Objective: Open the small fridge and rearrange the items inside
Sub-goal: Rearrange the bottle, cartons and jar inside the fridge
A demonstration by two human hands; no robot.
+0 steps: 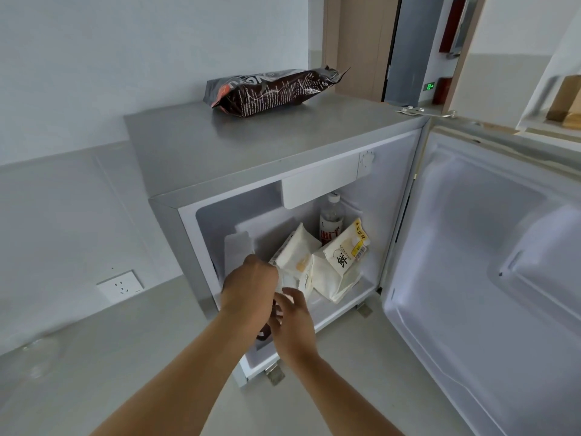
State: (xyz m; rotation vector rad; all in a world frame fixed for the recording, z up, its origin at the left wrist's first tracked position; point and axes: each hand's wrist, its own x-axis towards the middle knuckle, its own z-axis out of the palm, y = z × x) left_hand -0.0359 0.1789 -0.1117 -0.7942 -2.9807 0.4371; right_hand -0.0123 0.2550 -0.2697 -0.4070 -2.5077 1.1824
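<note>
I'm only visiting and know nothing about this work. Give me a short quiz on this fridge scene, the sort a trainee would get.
1. True or false: the fridge door is shut.
2. What lies on top of the fridge? A) a dark snack bag B) a frying pan C) a plate
3. Fill in: inside, the bottle stands ___ the white packets.
Key: 1 false, it is swung wide open; 2 A; 3 behind.
</note>
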